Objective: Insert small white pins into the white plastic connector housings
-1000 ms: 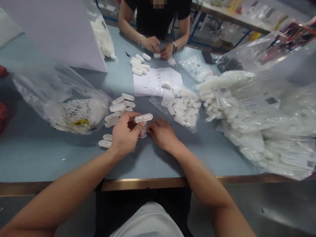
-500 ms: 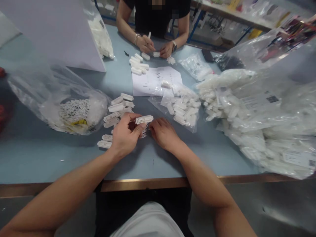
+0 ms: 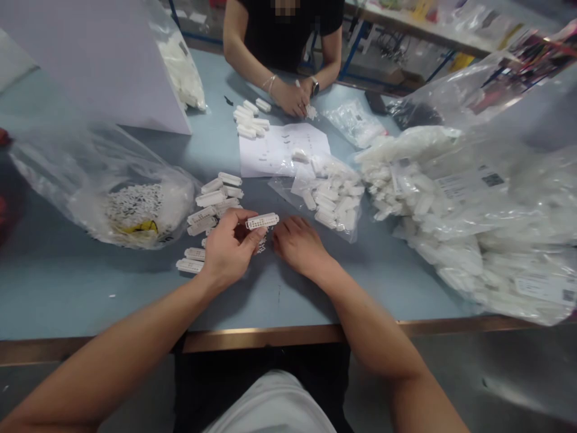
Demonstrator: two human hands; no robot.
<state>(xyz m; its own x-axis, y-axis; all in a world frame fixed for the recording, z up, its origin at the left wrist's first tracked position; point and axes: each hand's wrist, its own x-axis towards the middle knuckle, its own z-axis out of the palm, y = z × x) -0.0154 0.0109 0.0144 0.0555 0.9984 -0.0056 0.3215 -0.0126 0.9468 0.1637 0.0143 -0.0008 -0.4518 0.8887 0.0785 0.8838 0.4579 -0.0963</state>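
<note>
Between the thumb and fingers of my left hand (image 3: pixel 229 248) is a white connector housing (image 3: pixel 262 221), long and narrow, its rows of small holes facing me. My right hand (image 3: pixel 298 245) lies just right of it, fingers curled down toward the table; whatever the fingertips hold, if anything, is hidden. A small pile of tiny white plugs (image 3: pixel 262 242) shows between the two hands, partly covered by the left. More white connector housings (image 3: pixel 211 199) are heaped behind and left of my left hand, and a few lie beside its wrist.
A clear bag of tiny plugs (image 3: pixel 135 204) stands at left, and an open bag of housings (image 3: pixel 336 201) lies ahead on a printed sheet (image 3: pixel 256 157). Large filled bags (image 3: pixel 473 228) crowd the right. Across the table a co-worker's hands (image 3: pixel 293 99) work near more housings (image 3: pixel 250 120).
My hands and the held connector housing keep nearly the same place. Across the table, the co-worker's hand with the white pen-like tool has moved over to the other hand by the small pile.
</note>
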